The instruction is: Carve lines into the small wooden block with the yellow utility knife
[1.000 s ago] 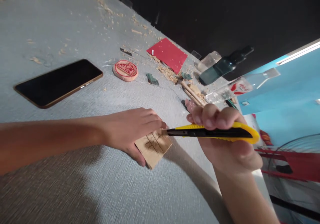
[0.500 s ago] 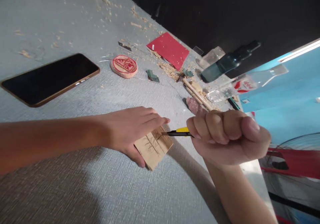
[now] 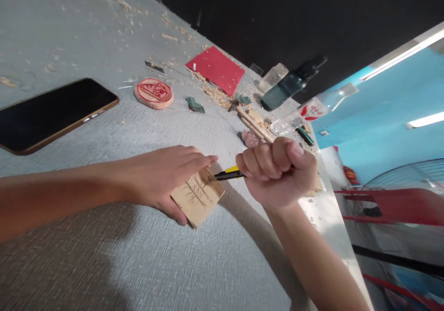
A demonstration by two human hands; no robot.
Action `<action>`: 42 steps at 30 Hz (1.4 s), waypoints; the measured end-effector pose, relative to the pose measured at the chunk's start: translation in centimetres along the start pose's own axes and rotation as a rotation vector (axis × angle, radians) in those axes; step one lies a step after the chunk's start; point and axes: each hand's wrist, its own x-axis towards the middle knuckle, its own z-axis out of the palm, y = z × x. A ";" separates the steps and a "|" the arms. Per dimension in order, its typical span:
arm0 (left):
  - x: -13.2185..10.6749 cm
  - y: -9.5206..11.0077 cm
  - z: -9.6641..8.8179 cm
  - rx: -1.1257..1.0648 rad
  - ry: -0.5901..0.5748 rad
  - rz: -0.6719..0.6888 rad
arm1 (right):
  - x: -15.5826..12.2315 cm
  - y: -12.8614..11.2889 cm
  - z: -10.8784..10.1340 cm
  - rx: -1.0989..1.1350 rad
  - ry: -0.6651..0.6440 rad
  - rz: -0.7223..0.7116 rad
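A small wooden block [image 3: 198,197] with carved lines lies on the grey table [image 3: 104,265]. My left hand [image 3: 163,179] lies over its left side and holds it down, fingers stretched and pressed together, thumb at the block's near edge. My right hand [image 3: 277,172] is a closed fist round a yellow utility knife [image 3: 229,174]. Only the knife's front end shows, and its blade tip touches the block's upper right corner.
A black phone [image 3: 52,114] lies at the left. Behind are a round red-printed stamp [image 3: 154,93], a red card [image 3: 215,70], wood shavings, sticks [image 3: 253,124], a dark bottle [image 3: 289,85] and clear bottles. The table edge runs diagonally at the right; a fan guard stands beyond it.
My right hand turned from an open-sided grip to a fist over the knife, hiding most of the handle. The blade stays at the block's corner; the view drifted.
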 end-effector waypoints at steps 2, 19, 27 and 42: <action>0.0 0.0 0.0 0.012 -0.007 -0.007 | -0.6 -0.1 0.2 0.035 0.015 -0.027; -0.2 0.3 -0.1 0.046 -0.030 -0.029 | -5.2 -0.4 0.0 -0.092 0.152 -0.126; -0.3 0.0 0.1 0.033 -0.022 -0.043 | -4.2 -0.6 0.4 -0.078 0.005 -0.130; 0.0 -0.4 0.2 -0.009 0.006 0.059 | 1.1 -0.9 -0.3 0.173 -0.191 0.216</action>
